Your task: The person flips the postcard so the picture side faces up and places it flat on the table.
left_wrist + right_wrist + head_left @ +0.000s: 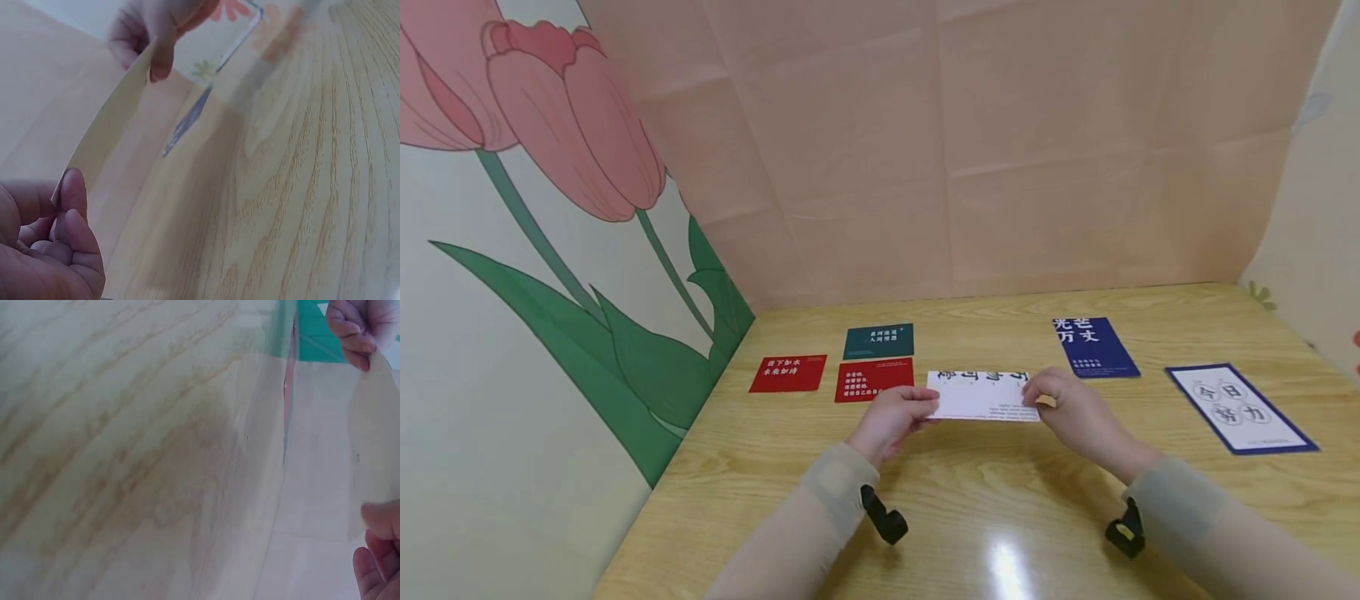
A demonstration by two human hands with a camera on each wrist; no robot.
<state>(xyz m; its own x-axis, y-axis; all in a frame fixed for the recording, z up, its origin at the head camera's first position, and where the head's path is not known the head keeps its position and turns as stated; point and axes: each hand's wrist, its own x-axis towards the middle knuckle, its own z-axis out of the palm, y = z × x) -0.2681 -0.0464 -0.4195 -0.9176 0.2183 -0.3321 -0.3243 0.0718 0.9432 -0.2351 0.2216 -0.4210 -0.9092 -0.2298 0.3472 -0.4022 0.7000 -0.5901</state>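
Observation:
A white card [973, 398] with black characters is held up over the wooden table, its lettering sideways along the far edge. My left hand [896, 418] pinches its left end between thumb and fingers. At the opposite end my right hand [1078, 417] grips the card's edge. In the left wrist view the card [106, 128] shows nearly edge-on, slightly bowed, spanning from the left hand [50, 244] to the right hand [159, 34]. The right wrist view catches the card [375, 437] between both hands, its face pale there.
On the table [955, 517] lie a red card [788, 373], a green card [880, 341], another red card [874, 377], a blue card [1096, 348] and a blue-bordered white card [1242, 408]. A pink sheet [970, 167] hangs behind; a tulip-painted wall [550, 350] flanks the left.

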